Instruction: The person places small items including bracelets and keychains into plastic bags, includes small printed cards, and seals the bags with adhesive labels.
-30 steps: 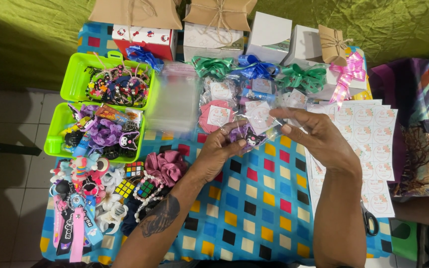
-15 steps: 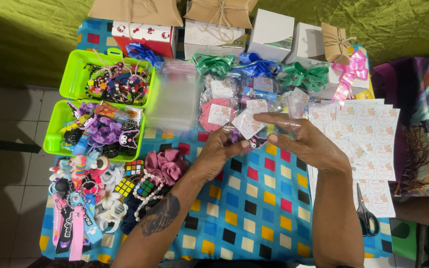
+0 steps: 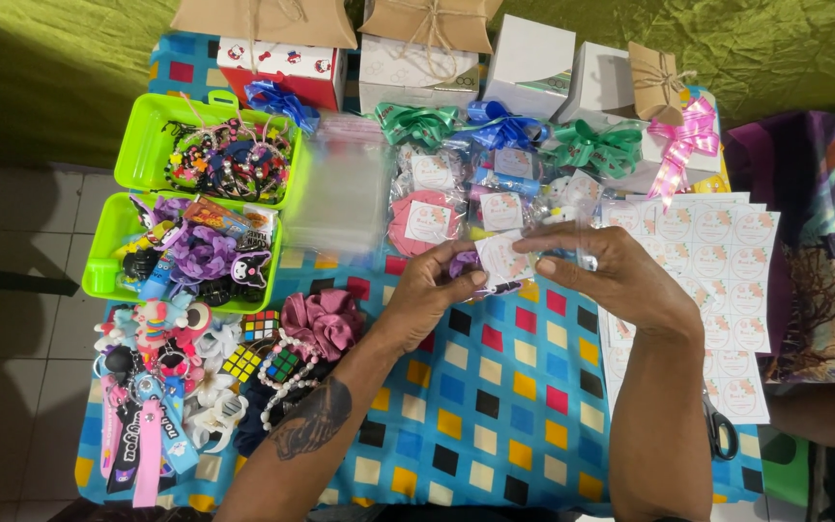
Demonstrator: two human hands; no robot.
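My left hand [image 3: 429, 293] and my right hand [image 3: 603, 275] meet above the middle of the checked tablecloth [image 3: 495, 406]. Between them they hold a small clear bag [image 3: 501, 263] with purple items inside and a white round-print sticker on its front. The fingers of both hands pinch the bag and sticker. Sheets of the same stickers [image 3: 717, 280] lie just right of my right hand. Finished clear packets with stickers [image 3: 432, 215] lie just beyond my hands.
Two green trays [image 3: 120, 246] of hair ties and trinkets stand at left, keychains and small cube puzzles [image 3: 157, 387] below them. A stack of clear bags [image 3: 340, 198], ribbon bows [image 3: 591, 145] and gift boxes [image 3: 533, 53] line the back. Scissors [image 3: 719, 430] lie at right.
Both hands have shifted slightly toward me and left with the bag; the sticker now sits flatter on the bag's front under my fingers.
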